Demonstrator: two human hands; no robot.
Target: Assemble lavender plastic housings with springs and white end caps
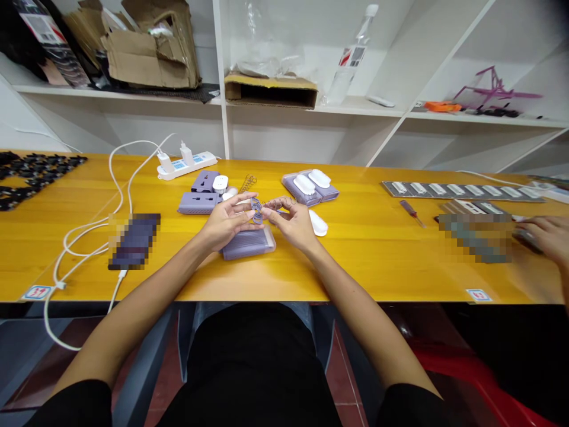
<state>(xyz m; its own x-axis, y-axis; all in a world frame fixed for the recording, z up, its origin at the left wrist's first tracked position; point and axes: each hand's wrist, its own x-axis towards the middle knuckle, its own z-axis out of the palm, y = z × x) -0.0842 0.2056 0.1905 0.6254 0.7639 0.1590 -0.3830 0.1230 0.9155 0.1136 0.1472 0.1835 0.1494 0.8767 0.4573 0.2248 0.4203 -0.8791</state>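
Note:
My left hand [226, 223] is closed on a small purple-grey round part [256, 209] with curved ribs, pinched between thumb and fingers. My right hand [293, 224] meets it from the other side, thumb and fingertips against the part. A strand of thin coiled wire [279, 203] runs along the right fingers and seems gripped in them; the fingertips partly hide where it ends. Directly below the hands lies a purple case [249, 244] in clear plastic. More coiled wire [248, 182] lies just behind the left hand.
Purple housings [200, 203] and white oval covers [318, 223] lie around the hands. More white covers rest on a purple stack [329, 194] behind. A phone [136, 240] with white cables is at left, near a power strip [189, 166]. A screwdriver [412, 213] and another person's hand [546, 237] are at right.

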